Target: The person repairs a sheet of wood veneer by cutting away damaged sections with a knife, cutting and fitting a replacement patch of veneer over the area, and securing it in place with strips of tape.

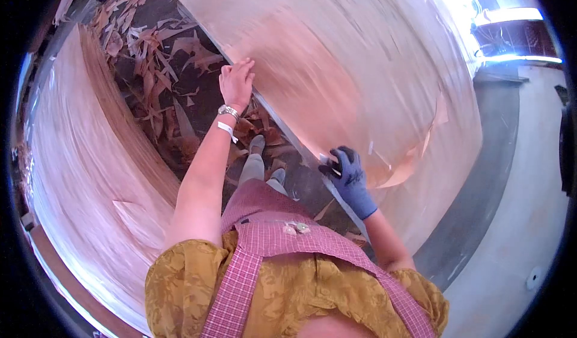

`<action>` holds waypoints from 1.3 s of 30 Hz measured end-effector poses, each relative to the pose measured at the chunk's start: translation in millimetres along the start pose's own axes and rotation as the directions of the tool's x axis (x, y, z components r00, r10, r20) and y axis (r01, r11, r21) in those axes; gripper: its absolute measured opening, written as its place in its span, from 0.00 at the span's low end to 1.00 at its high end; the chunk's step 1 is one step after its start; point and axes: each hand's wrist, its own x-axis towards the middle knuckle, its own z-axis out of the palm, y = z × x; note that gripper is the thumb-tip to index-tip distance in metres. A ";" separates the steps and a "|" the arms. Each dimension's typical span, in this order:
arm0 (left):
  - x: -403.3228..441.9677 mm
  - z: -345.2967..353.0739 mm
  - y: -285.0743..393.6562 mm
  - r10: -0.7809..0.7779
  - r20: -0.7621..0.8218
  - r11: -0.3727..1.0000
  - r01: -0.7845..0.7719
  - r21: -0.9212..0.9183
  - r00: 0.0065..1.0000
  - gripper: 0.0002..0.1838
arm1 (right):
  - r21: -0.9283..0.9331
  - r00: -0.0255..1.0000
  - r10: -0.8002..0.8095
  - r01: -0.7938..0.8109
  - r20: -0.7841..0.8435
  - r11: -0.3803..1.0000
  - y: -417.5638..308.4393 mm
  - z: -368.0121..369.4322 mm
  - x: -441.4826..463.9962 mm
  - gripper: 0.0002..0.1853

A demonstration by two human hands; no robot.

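A large wood veneer sheet (pixel 294 67) lies on top of a broad stack in front of me. My left hand (pixel 237 84), bare with a wristwatch (pixel 228 111), rests at the sheet's near edge, its fingers laid on the surface. Further right along that edge is my right hand (pixel 351 185) in a blue-grey glove with dark fingertips. Its fingers are bent and drawn together by a small pale piece (pixel 324 158) that is too small to name. A torn, lifted flap of veneer (pixel 412 161) shows beyond the glove.
To my left stands a second tall veneer stack (pixel 90 152). Torn veneer scraps (pixel 147 61) litter the dark floor between the stacks, around my shoes (pixel 257 144). A grey strip of floor (pixel 481 218) and a paler one (pixel 517 236) run along the right.
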 end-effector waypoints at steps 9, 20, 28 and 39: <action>0.9 7.1 -12.0 0.029 -0.065 1.000 -0.028 0.014 0.997 0.33 | -0.174 0.921 -0.340 0.373 0.191 0.911 -56.2 56.3 263.7 0.15; 17.0 -5.6 -15.7 -0.078 0.112 0.993 0.067 0.094 0.991 0.42 | -0.513 0.750 -0.438 0.660 0.496 0.548 -119.8 118.0 394.9 0.13; 24.6 -25.7 -10.7 -0.086 0.173 0.989 0.063 0.137 0.981 0.43 | -0.528 0.721 -0.366 0.686 0.589 0.501 -124.1 104.6 398.0 0.13; 39.0 -27.9 3.0 -0.126 0.208 0.956 0.063 0.286 0.970 0.47 | -0.527 0.826 -0.315 0.547 0.468 0.650 -41.7 84.3 349.6 0.10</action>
